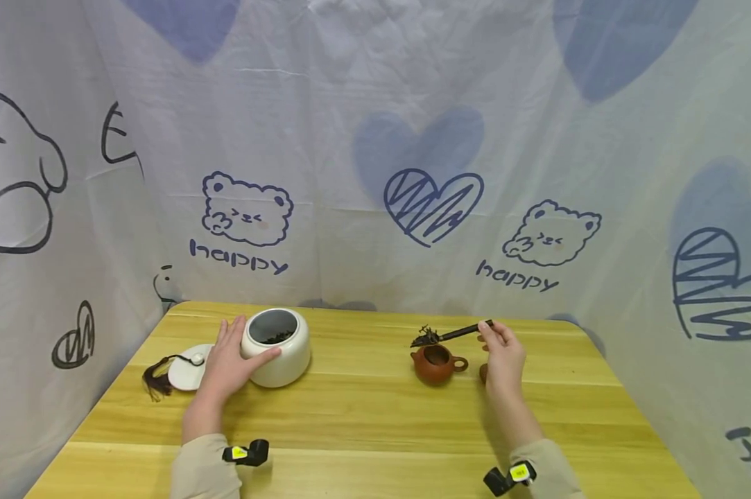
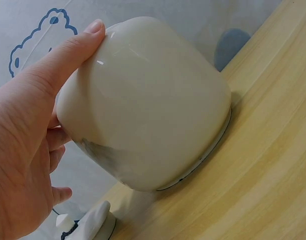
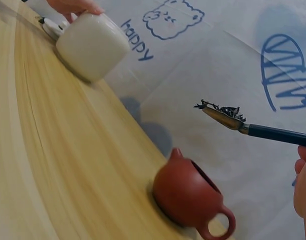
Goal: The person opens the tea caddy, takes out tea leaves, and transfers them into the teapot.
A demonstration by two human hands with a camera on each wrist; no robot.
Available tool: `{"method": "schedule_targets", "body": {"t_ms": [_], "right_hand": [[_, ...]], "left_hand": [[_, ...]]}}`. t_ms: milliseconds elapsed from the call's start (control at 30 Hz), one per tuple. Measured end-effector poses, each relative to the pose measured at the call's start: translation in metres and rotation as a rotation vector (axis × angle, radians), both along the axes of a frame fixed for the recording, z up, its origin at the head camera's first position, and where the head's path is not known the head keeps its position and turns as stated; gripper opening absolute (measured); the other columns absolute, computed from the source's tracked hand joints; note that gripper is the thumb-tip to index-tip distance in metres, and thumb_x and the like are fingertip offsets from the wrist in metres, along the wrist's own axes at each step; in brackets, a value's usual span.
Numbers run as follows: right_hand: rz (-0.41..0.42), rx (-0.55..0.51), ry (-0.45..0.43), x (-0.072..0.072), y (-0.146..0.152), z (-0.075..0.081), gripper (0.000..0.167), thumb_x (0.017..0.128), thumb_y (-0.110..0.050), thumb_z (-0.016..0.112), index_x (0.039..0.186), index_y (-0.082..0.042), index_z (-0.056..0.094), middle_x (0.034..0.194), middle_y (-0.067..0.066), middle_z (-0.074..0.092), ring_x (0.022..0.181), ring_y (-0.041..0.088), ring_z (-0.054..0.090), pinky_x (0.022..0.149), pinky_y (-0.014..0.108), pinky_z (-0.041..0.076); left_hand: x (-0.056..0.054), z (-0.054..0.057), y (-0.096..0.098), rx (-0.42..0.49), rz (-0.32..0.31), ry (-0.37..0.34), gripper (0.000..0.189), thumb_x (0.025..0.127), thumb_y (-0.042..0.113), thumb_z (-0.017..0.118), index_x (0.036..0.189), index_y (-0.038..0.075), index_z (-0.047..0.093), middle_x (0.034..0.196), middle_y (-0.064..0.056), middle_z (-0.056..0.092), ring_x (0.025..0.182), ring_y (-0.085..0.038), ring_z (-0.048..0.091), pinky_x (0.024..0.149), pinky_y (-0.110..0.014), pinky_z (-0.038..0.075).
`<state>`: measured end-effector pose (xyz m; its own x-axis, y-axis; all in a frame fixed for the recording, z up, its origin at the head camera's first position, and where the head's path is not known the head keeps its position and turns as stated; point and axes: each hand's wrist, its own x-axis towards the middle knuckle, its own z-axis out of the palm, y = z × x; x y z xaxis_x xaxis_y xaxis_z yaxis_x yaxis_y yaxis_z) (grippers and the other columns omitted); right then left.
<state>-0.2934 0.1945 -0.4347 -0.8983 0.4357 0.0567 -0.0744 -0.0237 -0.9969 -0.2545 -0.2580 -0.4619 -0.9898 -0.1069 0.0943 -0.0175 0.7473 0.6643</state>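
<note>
A white tea jar (image 1: 280,367) stands at the left of the table, its lid off and dark tea leaves (image 1: 278,337) inside. My left hand (image 1: 225,364) holds its left side, thumb at the front near the rim and fingers behind. In my right hand (image 1: 503,353) is the dark handle of a tea scoop (image 3: 275,134), pinched near its end. The scoop's bowl carries a small heap of dry tea leaves (image 3: 225,111). Below it stands a small reddish-brown teapot (image 1: 434,371) without its lid, handle to the right; the scoop hangs above the teapot's opening in the head view.
Left of the jar lies its white lid (image 1: 186,373) with a dark tassel (image 1: 157,381). A small brown thing (image 1: 483,373), partly hidden by my right hand, lies right of the teapot. Printed cloth (image 1: 325,159) hangs behind the wooden table (image 1: 350,423) and at both sides.
</note>
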Motion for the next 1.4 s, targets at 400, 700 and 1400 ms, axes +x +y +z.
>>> {"method": "schedule_targets", "body": {"t_ms": [400,700,1400], "right_hand": [[-0.043,0.008,0.008,0.004,0.026,-0.017,0.035,0.092,-0.032,0.067,0.113,-0.005,0.062,0.075,-0.025,0.064,0.076,0.000,0.058,0.069,0.013,0.047],[-0.026,0.034,-0.015,0.004,0.028,-0.025,0.041,0.092,-0.032,0.066,0.118,-0.001,0.059,0.078,-0.024,0.063,0.083,0.003,0.058,0.072,0.010,0.048],[-0.032,0.059,-0.005,0.003,0.021,-0.035,0.032,0.093,-0.022,0.067,0.113,0.001,0.062,0.079,-0.025,0.063,0.084,-0.005,0.060,0.075,0.007,0.050]], "left_hand": [[0.000,-0.001,0.001,-0.006,0.005,0.002,0.115,0.081,0.067,0.064,0.157,0.003,0.007,0.164,-0.020,0.006,0.150,-0.044,-0.003,0.118,-0.068,0.005],[0.000,-0.002,0.000,0.002,0.004,0.000,0.115,0.080,0.068,0.064,0.157,0.004,0.005,0.164,-0.019,0.005,0.150,-0.044,-0.003,0.118,-0.068,0.004],[0.000,-0.001,0.001,-0.002,0.003,0.005,0.115,0.081,0.067,0.064,0.156,0.002,0.006,0.164,-0.020,0.006,0.150,-0.044,-0.003,0.119,-0.066,0.005]]}}
